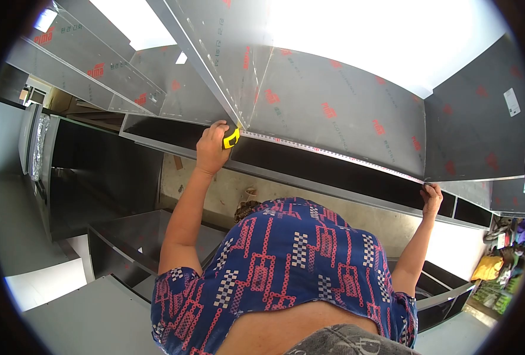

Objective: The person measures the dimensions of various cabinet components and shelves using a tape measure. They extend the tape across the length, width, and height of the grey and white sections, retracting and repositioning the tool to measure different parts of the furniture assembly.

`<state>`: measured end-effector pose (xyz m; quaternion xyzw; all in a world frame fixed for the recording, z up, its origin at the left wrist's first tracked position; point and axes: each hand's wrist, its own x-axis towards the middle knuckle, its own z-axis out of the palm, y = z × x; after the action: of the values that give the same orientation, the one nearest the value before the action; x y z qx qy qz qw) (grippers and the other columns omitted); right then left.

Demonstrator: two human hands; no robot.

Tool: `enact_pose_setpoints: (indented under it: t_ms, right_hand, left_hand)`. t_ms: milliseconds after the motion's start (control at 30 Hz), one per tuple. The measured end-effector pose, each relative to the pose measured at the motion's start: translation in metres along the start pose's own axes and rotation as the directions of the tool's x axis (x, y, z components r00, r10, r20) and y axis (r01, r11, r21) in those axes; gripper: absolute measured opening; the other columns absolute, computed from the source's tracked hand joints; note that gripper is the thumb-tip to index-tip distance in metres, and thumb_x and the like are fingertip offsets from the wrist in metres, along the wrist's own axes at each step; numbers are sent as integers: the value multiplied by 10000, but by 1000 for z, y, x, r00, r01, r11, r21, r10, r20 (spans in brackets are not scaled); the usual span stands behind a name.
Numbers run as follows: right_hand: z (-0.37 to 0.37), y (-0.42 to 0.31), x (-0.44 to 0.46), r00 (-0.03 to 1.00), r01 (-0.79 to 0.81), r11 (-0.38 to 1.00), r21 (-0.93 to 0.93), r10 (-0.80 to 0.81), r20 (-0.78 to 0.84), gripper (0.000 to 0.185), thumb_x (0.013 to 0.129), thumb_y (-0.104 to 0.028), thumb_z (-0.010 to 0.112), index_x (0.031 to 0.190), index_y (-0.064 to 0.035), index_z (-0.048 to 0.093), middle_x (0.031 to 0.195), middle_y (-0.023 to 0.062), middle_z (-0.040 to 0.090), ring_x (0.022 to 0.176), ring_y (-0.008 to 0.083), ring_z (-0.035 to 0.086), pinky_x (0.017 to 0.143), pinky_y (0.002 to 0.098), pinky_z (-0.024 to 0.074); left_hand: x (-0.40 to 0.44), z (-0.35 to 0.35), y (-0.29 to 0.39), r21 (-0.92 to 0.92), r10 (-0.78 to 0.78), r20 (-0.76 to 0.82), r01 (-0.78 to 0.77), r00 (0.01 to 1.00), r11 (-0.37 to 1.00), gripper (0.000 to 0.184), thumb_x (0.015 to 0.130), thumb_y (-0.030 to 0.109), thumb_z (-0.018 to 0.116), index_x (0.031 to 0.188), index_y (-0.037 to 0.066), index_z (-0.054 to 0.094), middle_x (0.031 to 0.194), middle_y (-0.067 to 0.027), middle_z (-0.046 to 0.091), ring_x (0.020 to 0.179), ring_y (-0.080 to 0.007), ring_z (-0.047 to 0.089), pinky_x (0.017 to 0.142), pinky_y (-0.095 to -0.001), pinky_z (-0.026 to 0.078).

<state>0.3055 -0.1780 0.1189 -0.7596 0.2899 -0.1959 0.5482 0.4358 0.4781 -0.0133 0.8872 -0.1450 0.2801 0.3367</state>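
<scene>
My left hand is closed around a yellow and black tape measure, held against the lower end of an upright grey panel. From its case the white tape blade runs out to the right, along the front edge of a grey cabinet compartment. My right hand pinches the far end of the blade near the compartment's right side panel. The fingertips partly hide the blade's end. Below the blade lies a long black recess in the cabinet front.
More grey panels with red printing rise at the upper left. Dark cabinet parts stand at the left, and a light grey board lies lower left. At the right edge are a yellow bag and assorted goods on the floor.
</scene>
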Motion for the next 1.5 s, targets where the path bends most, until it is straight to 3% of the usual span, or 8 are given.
enact_pose_setpoints:
  t_ms: [967,1167,1267,1500]
  right_hand:
    - [15,9,-4,1000,-1,1000,23,2,-8,81,775,-97,668,801,-145,609,808,-46,609,783,75,552,708,272,462]
    - [15,15,0,1000,-3,1000,11,3,-9,69,777,-114,668,829,-116,622,829,-31,601,785,86,551,690,273,470]
    - [15,19,5,1000,18,1000,-19,-18,1,90,802,-77,652,890,-82,632,822,-14,630,775,106,625,631,239,513]
    - [19,31,8,998,63,992,-108,-65,-17,138,777,-140,690,891,-73,650,839,-13,593,755,92,552,640,253,455]
  left_hand:
    - [1,-1,-4,21,-13,12,13,1000,1000,412,640,77,711,1010,77,531,1092,-75,592,893,-299,582,727,-368,489]
    - [2,-2,-4,15,-8,6,7,1000,1000,410,638,66,709,1007,76,530,1085,-75,596,897,-300,583,728,-367,490]
    - [2,-1,-7,6,3,-1,-3,1000,1000,408,640,60,706,1007,75,530,1085,-77,598,901,-303,584,729,-367,490]
    - [1,-5,-7,16,-7,33,6,999,1000,421,620,36,697,1005,73,532,1087,-89,601,890,-310,591,734,-371,493]
